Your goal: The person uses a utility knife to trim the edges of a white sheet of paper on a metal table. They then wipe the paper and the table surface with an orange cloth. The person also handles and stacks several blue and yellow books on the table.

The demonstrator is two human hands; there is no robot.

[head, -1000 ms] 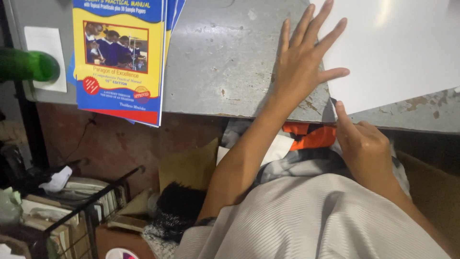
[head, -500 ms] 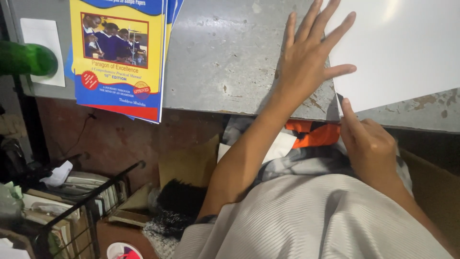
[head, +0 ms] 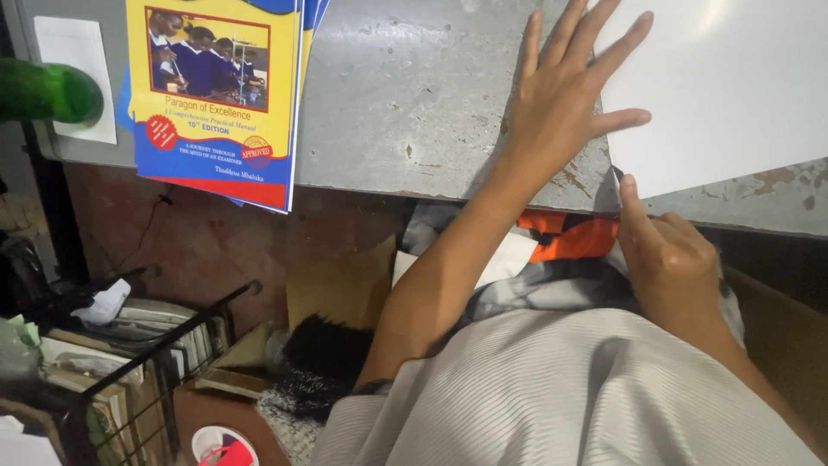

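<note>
White sheet (head: pixel 724 86) upper right on grey bench (head: pixel 414 95). Left hand (head: pixel 561 95) flat, fingers spread wide, pressing sheet's left edge. Right hand (head: pixel 664 250) curled below, thumb touching sheet's lower-left corner.

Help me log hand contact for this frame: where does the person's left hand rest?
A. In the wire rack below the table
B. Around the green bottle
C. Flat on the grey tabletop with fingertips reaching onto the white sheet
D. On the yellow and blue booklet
C: the left hand lies spread on the grey tabletop, its fingertips over the edge of the white sheet, far from the other items.
</note>
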